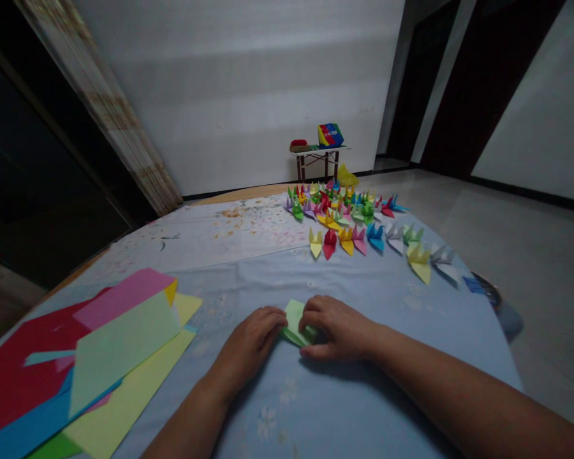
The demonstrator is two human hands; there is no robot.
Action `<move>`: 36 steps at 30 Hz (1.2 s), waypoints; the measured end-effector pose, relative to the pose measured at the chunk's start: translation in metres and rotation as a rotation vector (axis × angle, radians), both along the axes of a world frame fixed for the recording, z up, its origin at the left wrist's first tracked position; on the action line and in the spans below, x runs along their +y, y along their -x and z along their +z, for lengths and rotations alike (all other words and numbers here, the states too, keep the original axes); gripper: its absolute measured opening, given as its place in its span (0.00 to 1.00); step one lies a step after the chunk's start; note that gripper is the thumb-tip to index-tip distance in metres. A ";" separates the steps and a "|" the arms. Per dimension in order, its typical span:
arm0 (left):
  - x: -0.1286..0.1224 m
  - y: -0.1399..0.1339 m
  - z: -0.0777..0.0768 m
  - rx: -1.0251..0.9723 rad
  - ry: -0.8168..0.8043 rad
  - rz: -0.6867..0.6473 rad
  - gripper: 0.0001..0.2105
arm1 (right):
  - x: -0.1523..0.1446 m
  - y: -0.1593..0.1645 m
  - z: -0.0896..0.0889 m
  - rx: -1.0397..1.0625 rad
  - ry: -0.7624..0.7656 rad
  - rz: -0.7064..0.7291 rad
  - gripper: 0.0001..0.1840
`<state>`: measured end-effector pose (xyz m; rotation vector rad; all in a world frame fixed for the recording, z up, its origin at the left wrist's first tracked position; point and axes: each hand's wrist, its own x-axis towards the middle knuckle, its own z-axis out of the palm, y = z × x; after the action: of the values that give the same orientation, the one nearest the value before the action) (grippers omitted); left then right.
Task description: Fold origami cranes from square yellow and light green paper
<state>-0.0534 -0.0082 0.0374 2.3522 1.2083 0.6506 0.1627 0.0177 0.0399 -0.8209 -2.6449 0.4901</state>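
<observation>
A small folded piece of light green paper lies on the cloth between my hands, brighter green along its lower fold. My left hand has its fingertips closed on the paper's left corner. From the other side, my right hand curls its thumb and fingers around the right part and hides it. Beyond them stands a front row of folded paper cranes, among them a red crane and a blue crane.
Many more cranes crowd the table's far right. Loose coloured paper sheets overlap at the left. A flowered tablecloth covers the round table. Behind it, a small stand carries a colourful box near the wall.
</observation>
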 end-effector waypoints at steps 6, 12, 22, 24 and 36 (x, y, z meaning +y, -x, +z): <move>-0.003 -0.002 0.008 -0.059 0.112 0.060 0.09 | 0.002 -0.001 -0.002 0.010 0.021 0.017 0.20; 0.001 0.001 0.006 -0.091 0.149 0.059 0.17 | 0.003 -0.002 -0.002 0.054 0.042 0.031 0.19; 0.026 0.001 0.002 -0.028 0.220 0.020 0.07 | 0.011 -0.001 -0.012 0.170 0.092 0.063 0.10; 0.031 0.000 0.002 -0.010 0.243 0.027 0.07 | 0.012 -0.001 -0.013 0.170 0.102 0.050 0.10; 0.024 -0.014 -0.003 0.015 0.137 0.108 0.08 | 0.012 -0.004 -0.016 0.150 0.090 0.094 0.16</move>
<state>-0.0392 0.0162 0.0348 2.1950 1.3498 0.5669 0.1671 0.0302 0.0243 -0.6593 -2.5465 0.6725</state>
